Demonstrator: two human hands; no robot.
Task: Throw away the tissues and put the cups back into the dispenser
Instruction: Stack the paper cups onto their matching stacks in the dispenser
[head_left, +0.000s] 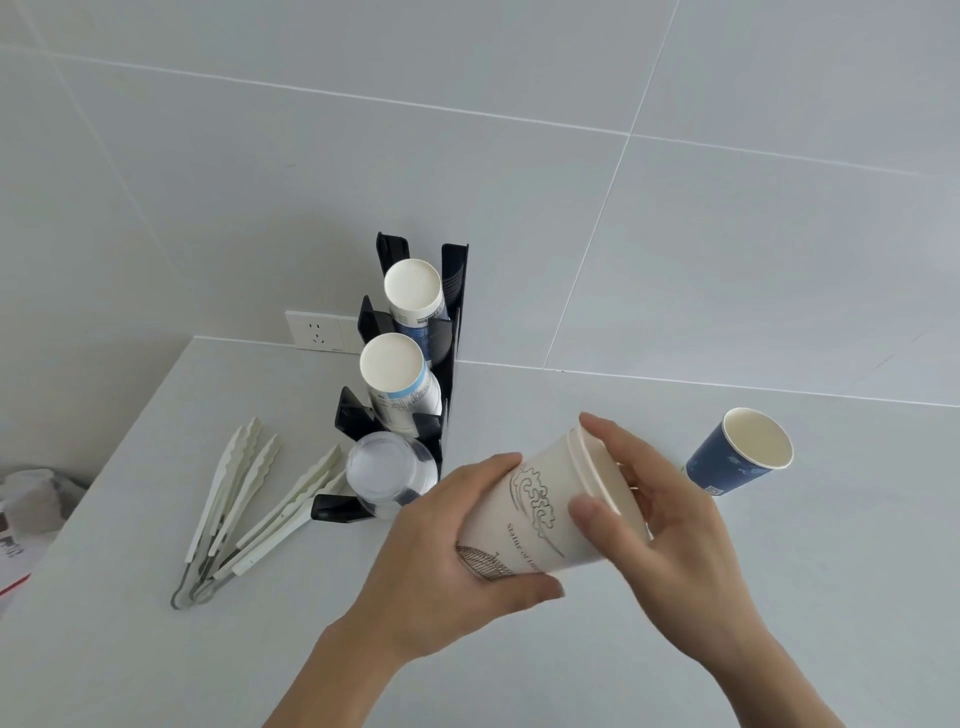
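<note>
The white desk (727, 597) runs up to a grey tiled wall (519, 182), with a wall socket (317, 332) just above the desk edge. Against the wall stands the black cup dispenser (453, 332), three stepped slots: the upper two each hold a stack of paper cups (400, 384) bottom-up, and the lowest holds clear plastic cups (389, 475). To its left lie white tongs (244, 504), side by side.

Both hands are closed on a stack of white printed paper cups (545, 514), held tilted above the desk, its long axis running from lower left to upper right with the rims toward the upper right. The left hand (441, 561) wraps the base end, thumb under, fingers over. The right hand (670, 530) pinches the rim end, seemingly seating two cups together.

A single blue paper cup (740, 452) stands open end up on the desk, just beyond and right of the right hand, which is plainly the nearer one. The dispenser lies up and left of the held stack, on the left hand's side.

No tissues are identifiable on the desk; something crumpled at the far left edge is too unclear to name.
</note>
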